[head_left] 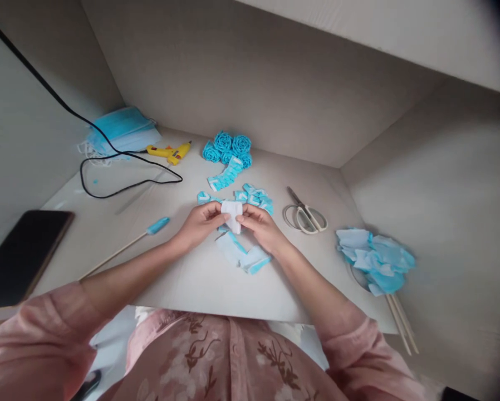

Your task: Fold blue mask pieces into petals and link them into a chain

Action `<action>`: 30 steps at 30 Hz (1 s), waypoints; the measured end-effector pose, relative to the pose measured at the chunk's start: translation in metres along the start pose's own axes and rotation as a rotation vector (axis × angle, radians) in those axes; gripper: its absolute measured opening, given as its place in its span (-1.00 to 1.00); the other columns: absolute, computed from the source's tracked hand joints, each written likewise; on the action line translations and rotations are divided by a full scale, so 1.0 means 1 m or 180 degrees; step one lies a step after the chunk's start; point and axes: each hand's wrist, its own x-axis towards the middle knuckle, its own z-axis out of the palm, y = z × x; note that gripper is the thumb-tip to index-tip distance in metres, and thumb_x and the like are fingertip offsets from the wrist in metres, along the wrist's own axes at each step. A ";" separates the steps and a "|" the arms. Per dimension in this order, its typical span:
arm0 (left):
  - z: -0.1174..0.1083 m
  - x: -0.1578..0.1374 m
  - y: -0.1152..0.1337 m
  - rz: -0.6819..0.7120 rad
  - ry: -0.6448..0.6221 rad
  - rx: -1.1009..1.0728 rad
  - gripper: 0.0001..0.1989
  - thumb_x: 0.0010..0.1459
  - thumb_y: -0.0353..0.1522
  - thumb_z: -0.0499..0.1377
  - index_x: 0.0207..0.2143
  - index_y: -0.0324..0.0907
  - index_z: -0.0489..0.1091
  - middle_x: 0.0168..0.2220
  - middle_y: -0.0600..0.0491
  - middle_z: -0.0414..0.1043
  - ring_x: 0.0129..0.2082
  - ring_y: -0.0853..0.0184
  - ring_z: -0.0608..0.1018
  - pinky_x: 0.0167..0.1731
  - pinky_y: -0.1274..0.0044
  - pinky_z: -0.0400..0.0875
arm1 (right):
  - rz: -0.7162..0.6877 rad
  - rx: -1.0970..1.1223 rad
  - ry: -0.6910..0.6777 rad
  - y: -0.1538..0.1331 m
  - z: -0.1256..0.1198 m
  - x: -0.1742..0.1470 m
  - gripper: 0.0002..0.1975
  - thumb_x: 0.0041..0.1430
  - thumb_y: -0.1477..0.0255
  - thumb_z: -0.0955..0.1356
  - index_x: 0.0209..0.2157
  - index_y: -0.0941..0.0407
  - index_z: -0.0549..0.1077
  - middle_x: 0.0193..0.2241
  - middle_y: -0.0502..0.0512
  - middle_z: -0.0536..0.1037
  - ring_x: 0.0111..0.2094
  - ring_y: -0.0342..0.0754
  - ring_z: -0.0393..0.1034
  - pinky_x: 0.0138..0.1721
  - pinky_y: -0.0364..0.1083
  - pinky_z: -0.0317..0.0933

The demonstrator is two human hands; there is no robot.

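Note:
Between my two hands is a folded white piece of mask fabric (232,216), upright above the table. My left hand (200,225) pinches its left edge between thumb and fingers. Its right edge is pinched by my right hand (261,224). Just below lie loose white and blue fabric strips (244,257). Behind my hands rest several folded blue pieces (256,196), partly hidden by my fingers. A pleated blue strip (225,175) leans toward a cluster of rolled blue fabric roses (227,146).
Scissors (306,214) lie right of my hands. A yellow glue gun (170,152) with a looped black cord (128,192) is at back left, near stacked blue masks (122,128). A blue-tipped stick (122,253), a dark phone-like slab (22,253), fabric scraps (377,256) and wooden sticks (401,323) lie at the sides.

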 end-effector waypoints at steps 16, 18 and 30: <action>0.001 -0.002 -0.003 0.0104 -0.0178 0.0333 -0.70 0.06 -0.18 0.28 -0.38 -0.24 0.36 -0.54 0.16 0.30 -0.55 0.49 0.32 -0.52 0.62 0.18 | -0.0216 -0.0621 0.0242 0.003 0.003 -0.013 -0.66 0.02 0.17 0.49 -0.23 0.07 0.50 -0.36 -0.01 0.55 -0.35 -0.10 0.40 -0.23 -0.08 0.31; 0.000 0.000 -0.002 0.0049 -0.0286 0.0059 -0.65 0.05 -0.14 0.30 -0.33 -0.23 0.35 -0.52 0.15 0.34 -0.53 0.47 0.37 -0.49 0.62 0.24 | -0.0248 -0.0686 0.0379 0.004 0.002 -0.013 -0.70 0.05 0.18 0.48 -0.26 0.07 0.50 -0.42 -0.04 0.52 -0.40 -0.13 0.36 -0.26 -0.09 0.29; 0.001 -0.001 0.002 0.0347 -0.0261 0.0113 -0.70 0.05 -0.30 0.30 -0.20 -0.22 0.35 -0.44 0.14 0.35 -0.43 0.45 0.40 -0.33 0.58 0.30 | -0.0209 -0.0440 0.0345 0.001 0.007 -0.015 -0.53 0.04 0.10 0.45 -0.07 0.03 0.43 -0.16 0.07 0.54 -0.13 0.01 0.42 -0.08 -0.03 0.32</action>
